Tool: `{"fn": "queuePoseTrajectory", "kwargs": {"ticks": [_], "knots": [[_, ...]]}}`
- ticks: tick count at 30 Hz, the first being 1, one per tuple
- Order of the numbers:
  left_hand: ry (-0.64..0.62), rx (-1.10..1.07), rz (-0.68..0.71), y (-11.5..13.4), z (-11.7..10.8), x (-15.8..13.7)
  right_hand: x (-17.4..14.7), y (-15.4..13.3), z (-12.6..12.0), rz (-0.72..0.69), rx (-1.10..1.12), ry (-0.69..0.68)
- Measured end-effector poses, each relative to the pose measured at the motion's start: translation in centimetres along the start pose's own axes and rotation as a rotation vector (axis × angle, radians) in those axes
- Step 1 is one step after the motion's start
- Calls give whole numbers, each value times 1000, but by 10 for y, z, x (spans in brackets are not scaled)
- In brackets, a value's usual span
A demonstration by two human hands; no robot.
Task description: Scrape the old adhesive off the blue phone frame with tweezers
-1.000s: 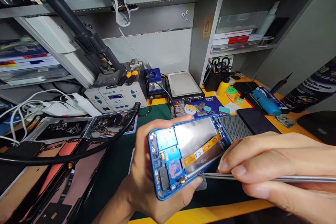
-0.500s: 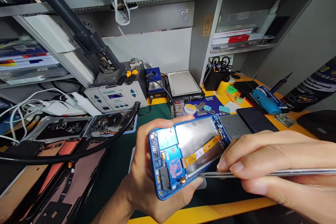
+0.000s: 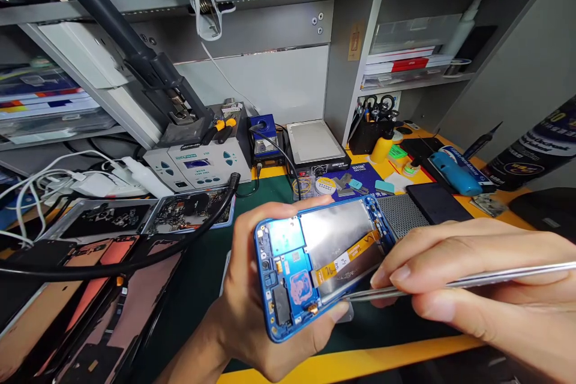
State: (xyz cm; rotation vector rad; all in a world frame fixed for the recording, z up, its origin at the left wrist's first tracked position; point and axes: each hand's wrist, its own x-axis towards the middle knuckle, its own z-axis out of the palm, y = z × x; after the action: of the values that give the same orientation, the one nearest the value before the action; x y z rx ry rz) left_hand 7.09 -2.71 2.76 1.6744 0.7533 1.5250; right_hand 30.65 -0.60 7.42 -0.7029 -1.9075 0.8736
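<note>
My left hand [image 3: 252, 306] grips a blue smartphone frame [image 3: 294, 258] by its edges, tilted above the mat, its inside facing me. A yellow ribbon cable [image 3: 348, 257] runs slantwise across the silvery bay of the frame. Between the thumb and fingers of my right hand [image 3: 468, 276] are metal tweezers [image 3: 490, 278]. Their tips reach the lower long edge of the frame, close to my left thumb; whether they pinch anything is too small to tell. A small clear piece [image 3: 347, 314] shows beside that thumb.
A thick black hose [image 3: 180, 252] crosses the left side over several phone panels [image 3: 85, 258]. Behind stand a grey rework station [image 3: 198, 165] and a flat heating plate [image 3: 317, 144]. To the right lie a dark phone [image 3: 438, 207] and a blue bottle [image 3: 456, 173].
The rear end of the tweezers has swung upward, so they slant more steeply. Their tips stay at the frame's lower edge. My left hand and the frame hold nearly still.
</note>
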Motion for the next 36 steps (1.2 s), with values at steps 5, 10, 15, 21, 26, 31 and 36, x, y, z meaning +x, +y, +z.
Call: {"fn": "queuePoseTrajectory", "kwargs": {"ticks": [5, 10, 15, 21, 26, 31, 36], "knots": [[-13, -20, 25, -1, 0, 1, -1, 0, 2, 13, 26, 33], [15, 11, 8, 0, 2, 1, 0, -2, 4, -22, 13, 47], [-10, 3, 34, -3, 1, 0, -3, 0, 2, -107, -64, -22], [6, -37, -36, 0, 3, -2, -4, 2, -1, -96, -8, -32], [-90, -53, -17, -4, -2, 2, 7, 0, 2, -39, 167, -29], [-105, -51, 29, -12, -5, 3, 13, 0, 2, 16, 279, -76], [-90, -47, 10, -8, -3, 2, 14, -5, 0, -5, 223, -63]]}}
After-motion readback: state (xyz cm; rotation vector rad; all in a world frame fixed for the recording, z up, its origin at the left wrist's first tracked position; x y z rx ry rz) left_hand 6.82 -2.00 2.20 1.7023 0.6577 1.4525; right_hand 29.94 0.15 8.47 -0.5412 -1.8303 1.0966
